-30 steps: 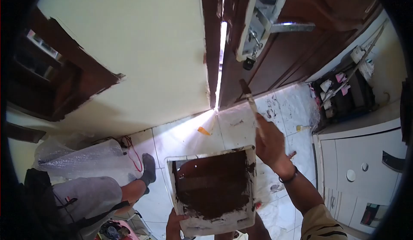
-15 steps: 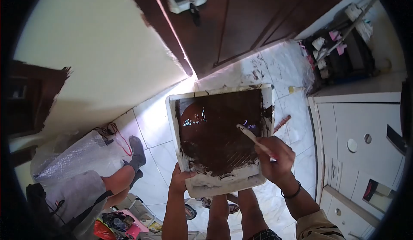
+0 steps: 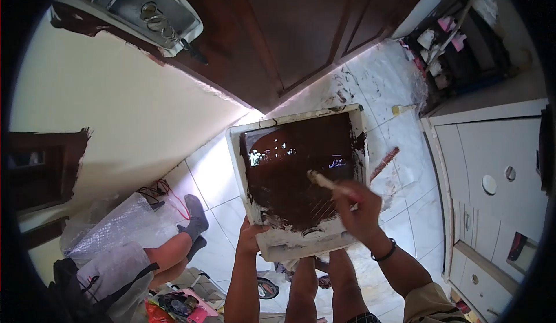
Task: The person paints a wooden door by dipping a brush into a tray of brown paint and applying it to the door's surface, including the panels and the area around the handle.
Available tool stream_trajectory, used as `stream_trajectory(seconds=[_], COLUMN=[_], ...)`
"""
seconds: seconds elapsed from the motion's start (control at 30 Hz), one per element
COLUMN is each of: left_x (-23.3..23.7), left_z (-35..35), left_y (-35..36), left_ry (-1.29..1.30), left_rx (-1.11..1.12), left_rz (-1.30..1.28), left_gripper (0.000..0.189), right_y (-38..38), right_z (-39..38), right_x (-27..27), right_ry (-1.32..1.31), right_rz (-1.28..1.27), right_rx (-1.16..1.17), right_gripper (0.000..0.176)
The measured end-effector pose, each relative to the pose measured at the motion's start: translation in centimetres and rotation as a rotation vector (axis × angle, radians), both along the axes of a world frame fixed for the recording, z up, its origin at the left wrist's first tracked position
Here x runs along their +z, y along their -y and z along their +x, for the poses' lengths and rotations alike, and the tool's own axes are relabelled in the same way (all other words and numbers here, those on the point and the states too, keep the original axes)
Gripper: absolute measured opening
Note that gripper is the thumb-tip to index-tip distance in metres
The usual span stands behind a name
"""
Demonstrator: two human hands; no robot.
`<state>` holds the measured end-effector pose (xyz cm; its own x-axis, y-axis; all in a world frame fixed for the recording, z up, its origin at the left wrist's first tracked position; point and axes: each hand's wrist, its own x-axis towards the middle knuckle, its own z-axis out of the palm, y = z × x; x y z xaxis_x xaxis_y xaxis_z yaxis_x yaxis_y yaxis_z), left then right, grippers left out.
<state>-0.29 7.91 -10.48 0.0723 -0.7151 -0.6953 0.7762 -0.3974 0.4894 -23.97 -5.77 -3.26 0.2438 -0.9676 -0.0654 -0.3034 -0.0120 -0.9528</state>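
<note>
My L hand (image 3: 248, 237) has fingers clamped on tray (image 3: 315, 245), near-L corner; brown paint (image 3: 281, 190) inside. Brush (image 3: 330, 184) has come in over tray, so tip's over paint. R hand (image 3: 362, 216), above tray's R side, has fingers clamped on brush.

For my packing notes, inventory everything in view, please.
Paint tray: one, whitish, centre
Paint: one pool, brown, in tray
Paintbrush: one, pale, over tray
Door: one, brown, top
Keys: several, metallic, at door
Wall: one, cream, left
Floor tiles: many, white, underneath
Bubble wrap: one heap, clear, left
Cabinet: one, pale grey, right
Small items: several, mixed, upper right, lower left
Other person's legs: two, grey-socked, left
Own legs: two, bare, bottom
Left hand: one, bare, on tray
Right hand: one, bare, on paintbrush
</note>
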Motion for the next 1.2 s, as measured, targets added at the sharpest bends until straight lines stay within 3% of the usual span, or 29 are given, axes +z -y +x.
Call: stream_trajectory(seconds=[0.03, 0.13, 0.27, 0.53, 0.7, 0.93, 1.03, 1.17, 1.2], left_x=[-0.5, -1.9, -4.1, -4.1, -6.7, -8.8, -8.7, -8.7, -8.7], left_z=[0.0, 0.4, 2.1, 4.4, 6.3, 7.2, 7.3, 7.2, 7.3], left_y=[-0.1, 0.3, 0.7, 2.8, 2.5, 2.0, 1.2, -0.4, -0.9], left_ry=[0.026, -0.006, 0.018, 0.023, 0.075, 0.174, 0.058, 0.034, 0.052], left_rx=[0.005, -0.026, -0.12, -0.127, -0.125, -0.136, -0.137, -0.113, -0.111], left_rz=[0.035, 0.042, -0.018, -0.052, -0.001, 0.055, 0.008, 0.008, 0.022], left_gripper=[0.056, 0.056, 0.057, 0.059, 0.058, 0.062, 0.062, 0.062, 0.063], right_y=[-0.1, 1.4, 2.3, 8.2, 13.8, 21.8, 20.5, 19.0, 19.5], right_z=[-0.4, -0.9, -1.3, 3.1, 7.9, 15.3, 14.0, 12.0, 12.7], right_x=[-0.7, -2.7, -4.8, -2.1, -2.2, -1.8, 0.8, -3.7, -4.9], right_ry=[0.101, 0.478, 0.721, 0.598, 0.543, 0.035, 0.427, 0.317, 0.18], right_rz=[0.202, 0.491, 0.517, 0.243, 0.034, -0.307, -0.293, -0.147, -0.196], right_rx=[-0.131, -0.436, -0.416, -0.243, -0.117, -0.066, -0.218, -0.165, -0.129], right_gripper=[0.018, 0.025, 0.021, 0.017, 0.018, 0.03, 0.031, 0.032, 0.031])
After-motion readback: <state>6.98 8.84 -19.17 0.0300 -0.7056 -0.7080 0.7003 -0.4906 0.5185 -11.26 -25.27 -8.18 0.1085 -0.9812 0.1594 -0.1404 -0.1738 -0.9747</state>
